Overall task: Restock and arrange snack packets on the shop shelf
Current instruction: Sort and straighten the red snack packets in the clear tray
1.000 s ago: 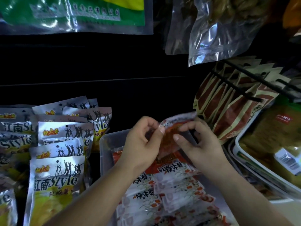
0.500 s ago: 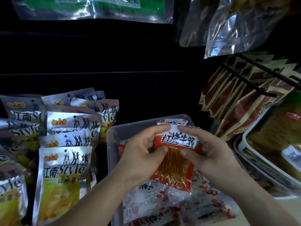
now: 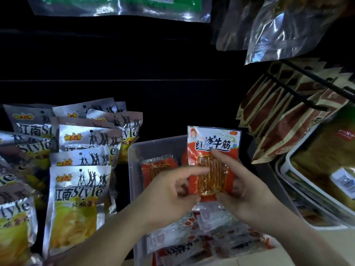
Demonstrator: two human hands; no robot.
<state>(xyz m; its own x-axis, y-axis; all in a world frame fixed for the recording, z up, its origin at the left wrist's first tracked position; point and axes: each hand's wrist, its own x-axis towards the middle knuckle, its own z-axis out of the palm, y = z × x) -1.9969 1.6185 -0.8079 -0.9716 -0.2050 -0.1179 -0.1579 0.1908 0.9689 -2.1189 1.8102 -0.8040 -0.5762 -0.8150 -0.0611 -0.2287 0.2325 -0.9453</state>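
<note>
1. Compared with half a second before, the red snack packet (image 3: 213,140) is now higher and more upright between the hands, and its whole front label shows.
2. Both hands hold this packet. The left hand (image 3: 169,191) pinches its lower left edge between index finger and thumb. The right hand (image 3: 247,194) grips the right side, with the thumb on the front just under the printed characters and the other fingers behind.
3. It is held above the rear part of the clear plastic bin (image 3: 132,169), just to the right of a second red packet (image 3: 159,169) that stands near the back wall. More packets (image 3: 192,239) lie flat in the front part of the bin.
4. I judge that the step in hand is to stand the packet in the bin. It is best lowered bottom edge first, close beside the standing one, with the label to the front. One hand should stay on it until it leans firmly, because such a soft, smooth packet may slide down.
5. The packet is glossy and red, with a white band and dark characters on top. A clear window below shows orange-brown strips.
</note>
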